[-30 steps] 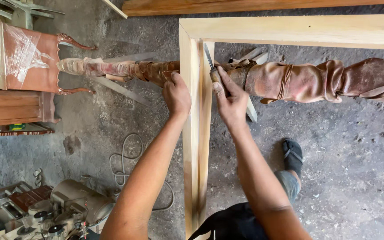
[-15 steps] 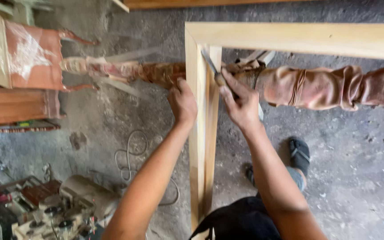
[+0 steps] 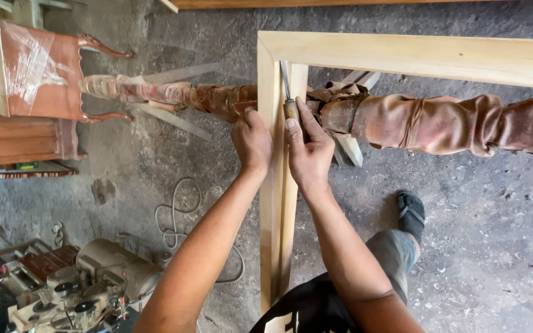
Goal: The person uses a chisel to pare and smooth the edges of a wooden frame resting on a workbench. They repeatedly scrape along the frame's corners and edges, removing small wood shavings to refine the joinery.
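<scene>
Our right hand (image 3: 308,151) is closed around the handle of a chisel (image 3: 289,102), thumb laid along the grip, so that the narrow blade points up into the inside corner of the pale wooden frame (image 3: 402,55); holding it low on the handle and close to the wood seems to give us control of the edge where the upright piece meets the top rail. Our left hand (image 3: 252,140) lies just on the other side of that upright, fingers curled over and pressing on its outer face, holding nothing loose, apparently to steady the frame against the push of the tool. Beneath the frame's corner runs a long turned wooden post (image 3: 439,123), reddish and worn, lying across the floor; the frame rests over it, which lifts the joint to a workable height. To the left of the frame the same post carries on toward a reddish cabinet (image 3: 26,68) partly wrapped in clear film. Below the frame, on the right side, we see our knee and a foot in a dark sandal (image 3: 411,213) planted on the gritty concrete floor (image 3: 495,234). Left of the frame's lower end a loop of cable (image 3: 177,216) trails on the floor toward a dusty power tool (image 3: 87,283).
</scene>
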